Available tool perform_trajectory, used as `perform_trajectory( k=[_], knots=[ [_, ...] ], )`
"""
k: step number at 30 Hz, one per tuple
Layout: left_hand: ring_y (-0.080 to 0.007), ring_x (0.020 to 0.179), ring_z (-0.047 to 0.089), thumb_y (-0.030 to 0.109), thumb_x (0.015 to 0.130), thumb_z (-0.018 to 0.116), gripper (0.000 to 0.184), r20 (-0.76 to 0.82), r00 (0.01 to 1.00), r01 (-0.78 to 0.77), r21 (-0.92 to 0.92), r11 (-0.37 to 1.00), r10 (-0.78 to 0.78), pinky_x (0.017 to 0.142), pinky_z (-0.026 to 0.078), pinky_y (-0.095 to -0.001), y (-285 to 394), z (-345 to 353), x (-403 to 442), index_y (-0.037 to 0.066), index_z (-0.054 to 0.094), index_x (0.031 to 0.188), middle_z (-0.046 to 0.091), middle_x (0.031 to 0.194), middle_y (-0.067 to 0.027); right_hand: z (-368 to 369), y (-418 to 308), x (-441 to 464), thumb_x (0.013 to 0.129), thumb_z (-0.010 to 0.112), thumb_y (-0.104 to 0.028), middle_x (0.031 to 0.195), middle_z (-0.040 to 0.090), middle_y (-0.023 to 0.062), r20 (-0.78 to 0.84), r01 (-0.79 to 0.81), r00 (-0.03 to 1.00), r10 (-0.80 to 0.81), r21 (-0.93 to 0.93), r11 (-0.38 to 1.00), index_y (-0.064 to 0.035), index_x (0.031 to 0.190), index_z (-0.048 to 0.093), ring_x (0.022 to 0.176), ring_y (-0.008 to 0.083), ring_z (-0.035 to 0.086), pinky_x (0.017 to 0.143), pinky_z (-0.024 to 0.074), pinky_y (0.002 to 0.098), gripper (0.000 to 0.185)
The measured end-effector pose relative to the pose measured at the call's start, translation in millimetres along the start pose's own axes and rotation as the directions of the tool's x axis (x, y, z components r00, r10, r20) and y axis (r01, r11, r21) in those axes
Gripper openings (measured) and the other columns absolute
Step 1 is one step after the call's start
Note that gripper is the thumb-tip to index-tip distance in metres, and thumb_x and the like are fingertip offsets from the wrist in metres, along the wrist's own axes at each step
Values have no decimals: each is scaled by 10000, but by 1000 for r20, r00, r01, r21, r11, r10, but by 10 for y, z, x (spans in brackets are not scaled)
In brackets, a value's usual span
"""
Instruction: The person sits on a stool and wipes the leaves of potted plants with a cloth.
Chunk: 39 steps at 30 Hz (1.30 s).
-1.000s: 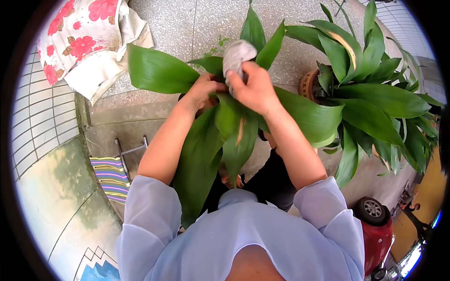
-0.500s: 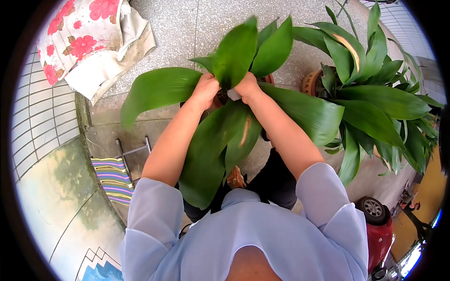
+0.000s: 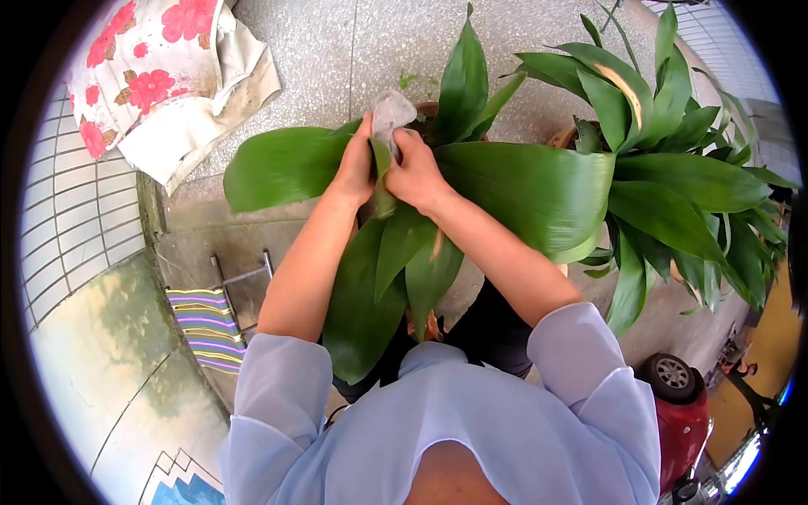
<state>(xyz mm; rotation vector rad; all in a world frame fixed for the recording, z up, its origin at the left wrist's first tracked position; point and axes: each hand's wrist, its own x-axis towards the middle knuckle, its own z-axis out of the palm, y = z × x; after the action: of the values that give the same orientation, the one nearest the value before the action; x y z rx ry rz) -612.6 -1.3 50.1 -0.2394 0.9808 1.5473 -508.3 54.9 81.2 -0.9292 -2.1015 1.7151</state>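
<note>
- Held close together over the centre of a broad-leaved plant (image 3: 404, 240): left hand (image 3: 355, 172) and right hand (image 3: 412, 172), below the middle of the speckled floor (image 3: 307, 63).
- Closed with the right hand around a greyish cloth (image 3: 391, 114), with its upper end bulging out past the fingers.
- Curled with the left hand, fingers pointing forward beside the cloth; mostly blocked from view on the inner side, so cannot tell whether closed on anything or merely touching.
- Seen upright between both hands, just below the cloth: a narrow, folded leaf (image 3: 384, 198).
- Spread from the same plant: a wide leaf (image 3: 530, 194) out to the right, a side leaf (image 3: 282, 168) out to the left, and a streaked leaf (image 3: 432, 273) hanging toward the lap.
- Standing well apart at right: a second plant (image 3: 690, 181).
- Lying or draped at upper left: a flowered cover (image 3: 151, 88).
- Placed at left: a striped seat (image 3: 206, 328).
- Parked at lower right: a red car (image 3: 680, 438).
</note>
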Motion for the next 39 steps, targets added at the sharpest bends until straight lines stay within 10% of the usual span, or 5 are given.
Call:
perform_trajectory(
  k=[3,8,13,33,39],
  knots=[
    [-228,1045,571,457,997,333,525,68,992,-100,-39,994,102,957,439,-378,0,-121,1,34,515,1248,594,1143,-103,26,62,-73,810,563,-126,1136,442,290,35,207,978,-204,-148,967,34,990,562,1033,459,483,886,431,470,241],
    [-217,1066,557,423,1002,350,485,-161,971,-135,237,962,176,970,407,-402,-2,40,-191,30,521,1228,583,1205,-100,107,680,185,813,582,-225,1150,516,297,-7,-373,923,384,-251,893,70,1077,580,1041,416,545,892,450,452,396],
    [-205,1056,575,254,974,370,324,-143,977,-118,250,961,158,991,389,-388,0,132,-205,64,531,1181,623,1138,-75,60,998,387,867,624,-313,990,640,67,111,-638,755,647,356,683,11,1076,622,844,146,577,690,474,336,385],
    [-251,928,609,437,989,369,507,-15,999,-47,141,989,50,835,489,-371,54,-8,-194,2,581,1139,636,1050,-128,38,43,-231,831,556,-130,945,536,207,-31,58,997,-65,-186,981,48,925,581,875,357,573,784,471,412,203],
    [-163,889,566,219,957,507,289,-153,958,-164,400,902,242,843,443,-295,-59,225,-286,-33,610,1054,622,1011,-70,-57,396,204,936,458,-251,892,609,109,136,-566,775,617,584,583,-15,989,596,775,195,587,691,496,350,278]
  ],
)
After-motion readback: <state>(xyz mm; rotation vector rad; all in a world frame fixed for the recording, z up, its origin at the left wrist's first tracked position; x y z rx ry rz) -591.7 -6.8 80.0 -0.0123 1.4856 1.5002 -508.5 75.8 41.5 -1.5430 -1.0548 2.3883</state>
